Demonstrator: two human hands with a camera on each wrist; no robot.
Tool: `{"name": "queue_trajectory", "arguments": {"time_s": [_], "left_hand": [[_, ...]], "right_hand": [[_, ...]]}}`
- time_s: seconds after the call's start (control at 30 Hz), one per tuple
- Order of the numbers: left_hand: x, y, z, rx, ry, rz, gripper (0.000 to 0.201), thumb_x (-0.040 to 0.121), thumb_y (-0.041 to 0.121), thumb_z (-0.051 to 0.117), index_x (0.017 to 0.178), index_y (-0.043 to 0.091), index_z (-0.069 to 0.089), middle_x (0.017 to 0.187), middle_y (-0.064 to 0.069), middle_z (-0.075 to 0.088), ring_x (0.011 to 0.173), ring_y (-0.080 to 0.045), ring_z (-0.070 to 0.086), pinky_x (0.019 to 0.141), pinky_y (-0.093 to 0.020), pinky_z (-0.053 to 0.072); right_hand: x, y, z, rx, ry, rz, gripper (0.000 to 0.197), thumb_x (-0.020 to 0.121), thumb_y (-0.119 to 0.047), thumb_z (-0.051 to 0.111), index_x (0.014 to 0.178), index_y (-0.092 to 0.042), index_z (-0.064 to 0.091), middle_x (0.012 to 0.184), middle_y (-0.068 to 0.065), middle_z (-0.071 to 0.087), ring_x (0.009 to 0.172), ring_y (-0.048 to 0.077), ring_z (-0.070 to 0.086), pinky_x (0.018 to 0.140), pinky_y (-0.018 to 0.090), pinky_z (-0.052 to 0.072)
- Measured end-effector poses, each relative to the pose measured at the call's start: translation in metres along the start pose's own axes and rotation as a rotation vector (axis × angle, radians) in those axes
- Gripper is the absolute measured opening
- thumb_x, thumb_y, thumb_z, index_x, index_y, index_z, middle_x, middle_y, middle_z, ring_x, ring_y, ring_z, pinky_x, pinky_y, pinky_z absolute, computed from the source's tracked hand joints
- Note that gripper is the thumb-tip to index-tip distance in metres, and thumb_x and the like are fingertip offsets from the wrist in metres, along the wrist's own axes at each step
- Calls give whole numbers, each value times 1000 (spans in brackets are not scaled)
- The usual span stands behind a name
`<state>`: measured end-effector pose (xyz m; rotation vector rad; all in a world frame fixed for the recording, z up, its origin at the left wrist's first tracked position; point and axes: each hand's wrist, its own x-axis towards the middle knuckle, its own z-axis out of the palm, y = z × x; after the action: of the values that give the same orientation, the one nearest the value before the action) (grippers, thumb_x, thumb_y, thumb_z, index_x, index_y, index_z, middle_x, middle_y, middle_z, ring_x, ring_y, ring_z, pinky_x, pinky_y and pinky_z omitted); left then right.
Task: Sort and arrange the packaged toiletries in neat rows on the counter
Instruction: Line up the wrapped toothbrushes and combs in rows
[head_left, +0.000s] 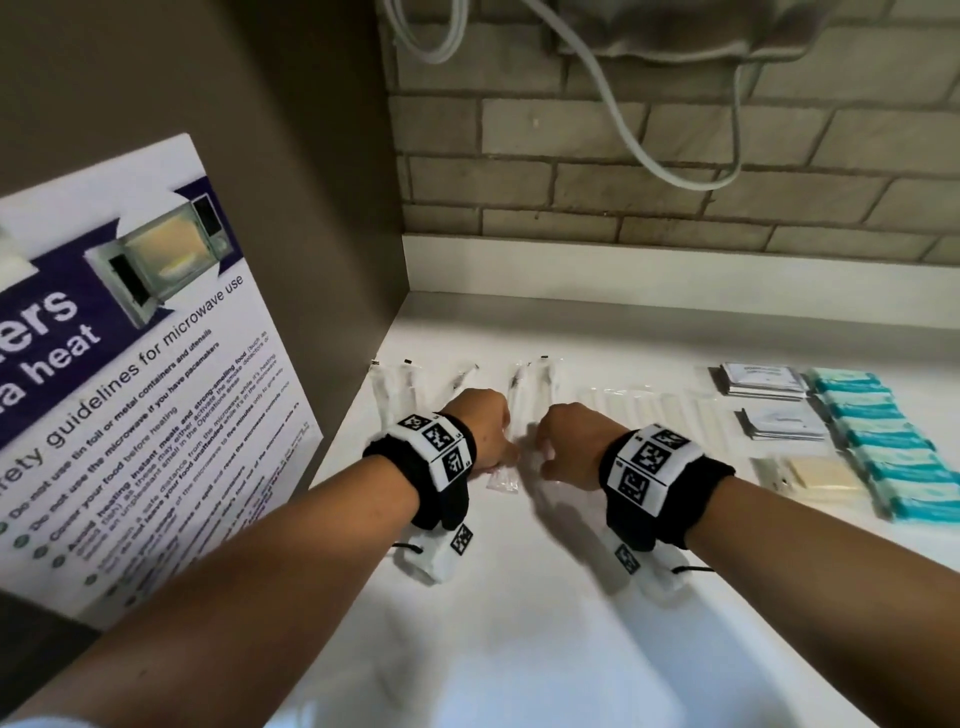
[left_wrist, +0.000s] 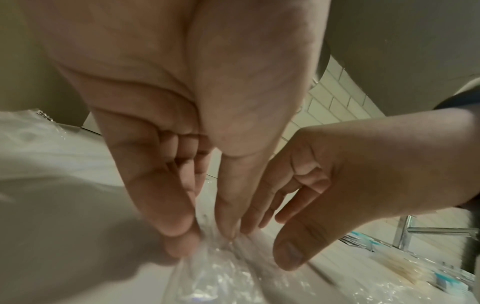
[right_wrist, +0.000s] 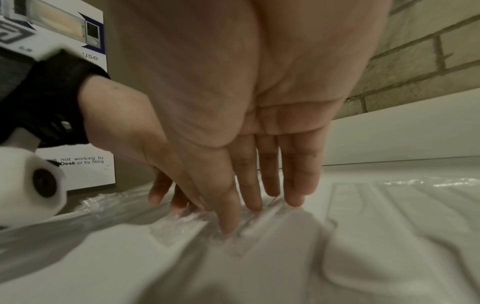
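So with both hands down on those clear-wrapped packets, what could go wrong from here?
The left hand and right hand press straight fingers on slippery clear plastic packets; one could skid out of line on the white counter. A sideways push might also nudge the finished flat clear packet row beside them.

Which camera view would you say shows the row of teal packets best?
The head view: the teal packets lie in a full row at the counter's right. The left wrist view catches only a blurred corner; the right wrist view shows none.
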<state>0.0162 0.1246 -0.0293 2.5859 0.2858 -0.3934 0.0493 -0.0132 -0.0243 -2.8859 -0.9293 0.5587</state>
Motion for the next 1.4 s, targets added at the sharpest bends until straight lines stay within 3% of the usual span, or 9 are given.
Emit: {"name": "queue_trajectory", "arguments": {"time_s": [0.17,0.53,0.6,0.7,0.83,0.97,1.13,1.3,1.4], "left_hand": [[-2,4,5,-97,11,-1,33,80,22,72,103,0,63,79,-20,73,59,-28,62,58,-33,51],[-5,9,8,-60,16,-23,35,83,29,68,105,2,64,63,-10,64,49,-25,52,54,-29,47],[-7,8,4,-43,21,-14,38,82,39,69,101,7,62,70,-14,69,56,-27,59,61,-33,52],[-10,0,-12,38,126,-3,41,81,47,67,102,12,63,100,-11,71,92,-26,67,84,-36,54],[-15,-27,-40,140,276,-76,34,85,43,64,109,19,64,115,-2,66,106,-22,61,89,-31,48],[-24,-58,-45,291,267,-185,39,92,37,55,122,12,58,128,-10,58,117,-28,56,94,-32,44],[-27,-75,-33,256,204,-256,68,88,62,48,131,9,52,136,-16,50,121,-30,53,96,-34,42],[-30,-79,-33,306,168,-230,64,91,53,52,140,12,47,143,-13,44,132,-26,42,107,-35,35],[-28,-79,-35,302,185,-247,61,92,49,52,138,9,49,142,-13,47,132,-25,43,107,-34,34]], "right_hand": [[-8,1,2,-12,11,5,25,87,-13,61,110,-5,67,108,11,65,97,26,65,83,32,56],[-14,-1,0,-54,-16,4,25,86,-14,61,109,-6,68,110,10,64,98,27,65,81,32,54],[-15,-2,-2,-64,-10,10,26,85,-16,61,108,-7,67,111,9,62,98,26,64,79,32,54],[-15,-6,-8,-46,39,21,36,83,-21,60,118,-12,60,117,7,57,104,26,62,83,34,53],[-3,-23,-17,7,79,-60,50,88,-28,58,134,-14,48,129,8,55,114,27,58,92,36,50],[23,-49,-16,-11,-7,-209,67,88,-22,58,148,-12,29,145,11,44,130,28,48,105,37,42],[50,-79,-11,-99,-78,-291,46,90,-18,52,135,-7,49,134,13,56,120,31,56,100,41,46],[64,-86,-11,-94,-52,-313,45,87,-23,58,130,-11,56,126,11,60,114,32,60,92,34,49],[70,-81,-14,-112,-31,-297,48,88,-23,58,133,-8,52,130,13,57,118,31,56,97,35,46]]}}
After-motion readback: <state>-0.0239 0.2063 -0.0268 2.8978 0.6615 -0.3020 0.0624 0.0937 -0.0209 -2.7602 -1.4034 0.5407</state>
